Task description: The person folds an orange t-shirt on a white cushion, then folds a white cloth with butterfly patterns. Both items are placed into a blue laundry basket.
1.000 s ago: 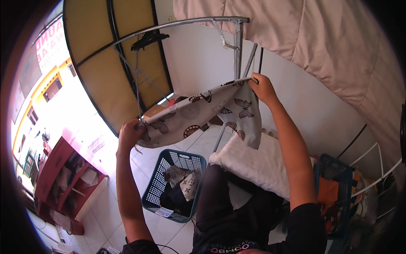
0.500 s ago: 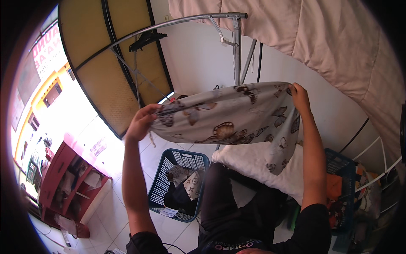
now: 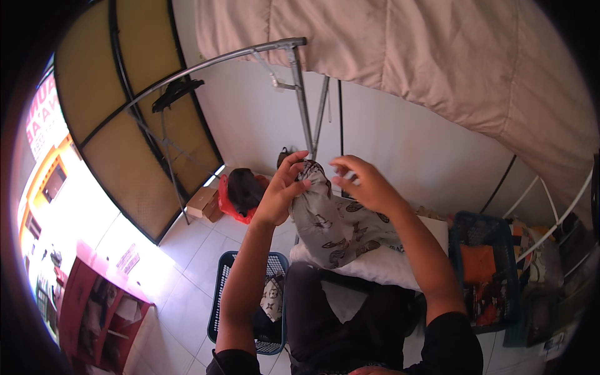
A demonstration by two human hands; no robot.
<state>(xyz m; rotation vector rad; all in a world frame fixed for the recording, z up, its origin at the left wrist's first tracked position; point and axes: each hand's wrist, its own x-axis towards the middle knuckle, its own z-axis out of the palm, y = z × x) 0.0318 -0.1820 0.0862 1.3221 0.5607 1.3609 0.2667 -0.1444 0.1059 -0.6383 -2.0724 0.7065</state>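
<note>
A light grey cloth printed with butterflies (image 3: 337,234) hangs bunched from my left hand (image 3: 280,192), whose thumb and fingers pinch its upper end. My right hand (image 3: 370,186) is beside that bunched end with thumb and fingers apart, apparently holding nothing. The cloth's lower part drapes over a white pillow (image 3: 384,265) in front of my lap. Whether the cloth is a single layer or a cover cannot be told.
A blue laundry basket (image 3: 215,306) with folded fabrics stands left of my legs. Another blue basket (image 3: 456,250) with orange items is at right. A metal rack (image 3: 303,100) stands ahead, near a hanging pink quilt (image 3: 437,56). A red cabinet (image 3: 78,306) is at far left.
The cloth was stretched wide between both hands; now it hangs gathered from the left. My hands have come together, and the right has let go. The view has shifted right.
</note>
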